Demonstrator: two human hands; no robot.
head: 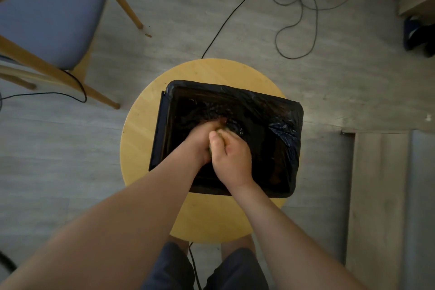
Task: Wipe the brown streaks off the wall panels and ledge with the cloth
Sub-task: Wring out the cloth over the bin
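Note:
My left hand (200,142) and my right hand (231,156) are clenched together over a rectangular basin (164,110) lined with a black plastic bag. Between them they grip a greenish cloth (221,130), of which only small bits show between the fingers. The basin holds dark, glistening liquid under the hands. It stands on a round wooden stool (138,124). Grey wall panels with a ledge (376,172) show at the lower right; no brown streaks can be made out on them.
A blue-cushioned wooden chair (47,7) stands at the upper left. Black and grey cables (294,18) trail across the grey floor behind the stool. Dark shoes (417,35) lie at the far right under a cabinet. My knees in dark shorts are below the stool.

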